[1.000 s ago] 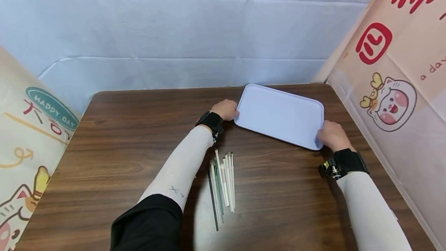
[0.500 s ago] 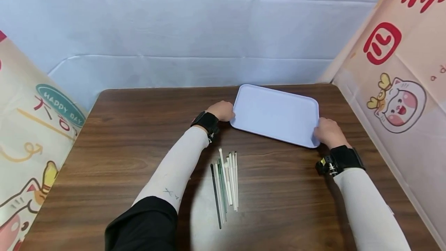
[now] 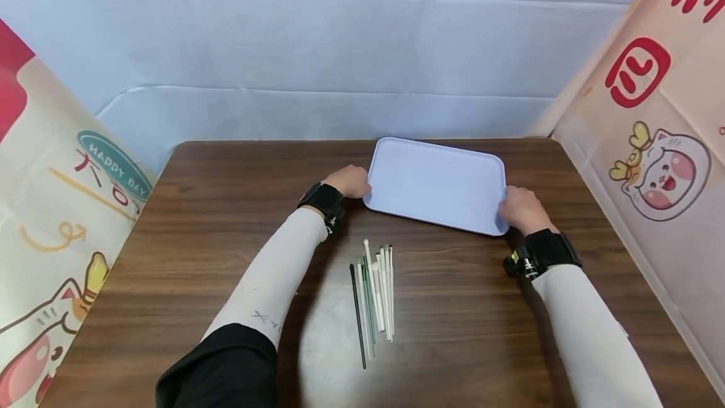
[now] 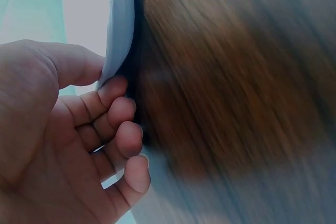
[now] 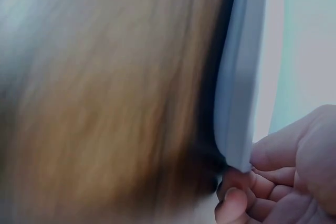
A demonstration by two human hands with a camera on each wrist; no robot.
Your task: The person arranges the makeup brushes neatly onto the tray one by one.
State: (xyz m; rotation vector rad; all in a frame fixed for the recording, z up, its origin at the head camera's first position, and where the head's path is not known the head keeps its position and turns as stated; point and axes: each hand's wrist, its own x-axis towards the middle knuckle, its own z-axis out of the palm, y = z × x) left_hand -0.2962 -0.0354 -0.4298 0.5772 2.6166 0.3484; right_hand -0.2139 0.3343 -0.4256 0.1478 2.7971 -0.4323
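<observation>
A pale blue-white rectangular tray (image 3: 436,184) lies near the table's back edge, slightly angled. My left hand (image 3: 348,182) pinches its left front corner; in the left wrist view the thumb and curled fingers of that hand (image 4: 68,124) meet at the rim. At the right front corner my right hand (image 3: 523,208) grips the tray, and in the right wrist view this hand (image 5: 283,177) has thumb and fingertips on the tray's edge (image 5: 241,87). Nearer the front lies a bundle of thin sticks (image 3: 382,294), white and green, with a black one (image 3: 358,317) at its left.
The brown wooden table (image 3: 226,206) meets a pale cloth backdrop (image 3: 317,36) behind. Printed sheets with cartoon cats stand at the left (image 3: 62,219) and right (image 3: 640,112). Both forearms reach over the table, one on each side of the sticks.
The tray has shifted left along the table with both hands holding it, and its tilt has lessened slightly. The camera view has turned a little to the left. The sticks lie as before.
</observation>
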